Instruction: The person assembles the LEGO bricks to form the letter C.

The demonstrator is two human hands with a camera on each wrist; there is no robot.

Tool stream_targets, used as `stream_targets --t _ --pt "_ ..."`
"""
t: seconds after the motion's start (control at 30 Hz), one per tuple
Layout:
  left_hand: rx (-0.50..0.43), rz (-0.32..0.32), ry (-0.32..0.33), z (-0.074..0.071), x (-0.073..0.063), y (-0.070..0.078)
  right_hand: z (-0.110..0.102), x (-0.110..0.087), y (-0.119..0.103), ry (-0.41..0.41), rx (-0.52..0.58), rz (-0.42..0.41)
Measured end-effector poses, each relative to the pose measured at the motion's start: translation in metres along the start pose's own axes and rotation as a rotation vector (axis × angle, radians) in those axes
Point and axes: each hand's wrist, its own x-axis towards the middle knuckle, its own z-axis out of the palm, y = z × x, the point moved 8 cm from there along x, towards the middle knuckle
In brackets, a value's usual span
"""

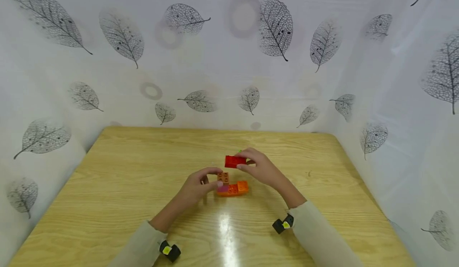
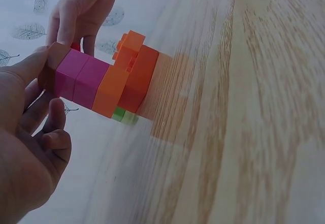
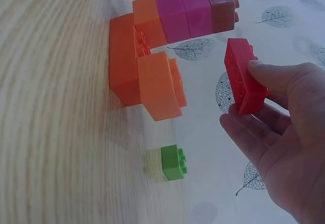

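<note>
My right hand (image 1: 261, 166) pinches a red toy brick (image 3: 234, 74) between thumb and fingers, holding it in the air near the top of a brick stack. At the stack's top is a brown brick (image 1: 223, 177), gripped by my left hand (image 1: 193, 186) between thumb and fingertips. Below the brown brick come two magenta bricks (image 3: 184, 14) and an orange brick (image 3: 148, 22), standing on one end of a long dark orange brick (image 3: 122, 61). Another orange brick (image 3: 158, 86) sits on its other end. In the right wrist view the red brick is apart from the stack.
A small green brick (image 3: 171, 162) lies on the wooden table (image 1: 143, 151) behind the stack, mostly hidden by my right hand in the head view. A white curtain (image 1: 222, 67) with leaf prints hangs around the table's back and sides.
</note>
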Motion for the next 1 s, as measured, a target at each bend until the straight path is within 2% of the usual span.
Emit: stream_targets --t 0.4,0.63,1.0 --pt "-0.006 -0.015 0.020 0.000 0.001 0.000 -0.004 -0.033 -0.017 0.109 0.010 -0.116" --pt "-0.003 -0.033 0.033 -0.001 0.002 -0.002 0.003 -0.041 -0.028 0.095 0.020 -0.222" --pt "0.001 -0.029 0.028 -0.001 0.003 -0.004 0.006 -0.043 -0.042 0.100 -0.085 -0.320"
